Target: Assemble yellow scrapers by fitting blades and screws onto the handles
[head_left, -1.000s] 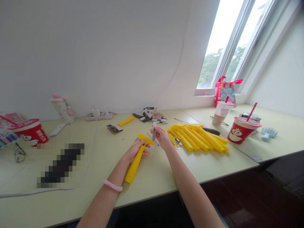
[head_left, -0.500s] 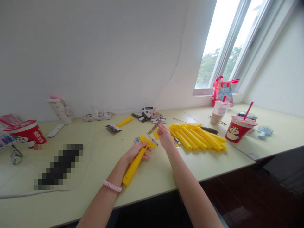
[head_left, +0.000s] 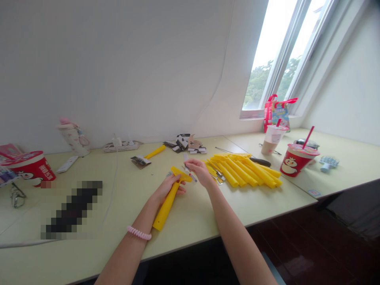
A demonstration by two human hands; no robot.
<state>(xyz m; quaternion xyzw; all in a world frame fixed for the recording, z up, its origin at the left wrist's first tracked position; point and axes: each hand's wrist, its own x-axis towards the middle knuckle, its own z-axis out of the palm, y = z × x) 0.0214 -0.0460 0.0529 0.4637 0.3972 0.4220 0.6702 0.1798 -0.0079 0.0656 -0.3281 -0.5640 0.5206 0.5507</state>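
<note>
Left hand (head_left: 172, 187) grips yellow scraper handle (head_left: 166, 204); right hand (head_left: 199, 171) pinches thin blade (head_left: 186, 159) above table (head_left: 190, 221).

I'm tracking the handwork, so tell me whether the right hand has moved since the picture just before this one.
Yes: the right hand has moved left, farther from the pile of yellow handles on the desk.

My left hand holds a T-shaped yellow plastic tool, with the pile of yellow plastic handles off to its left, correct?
Wrong side: the pile of yellow plastic handles lies to the right, as the head view shows. Your left hand does hold the T-shaped yellow plastic tool.
</note>
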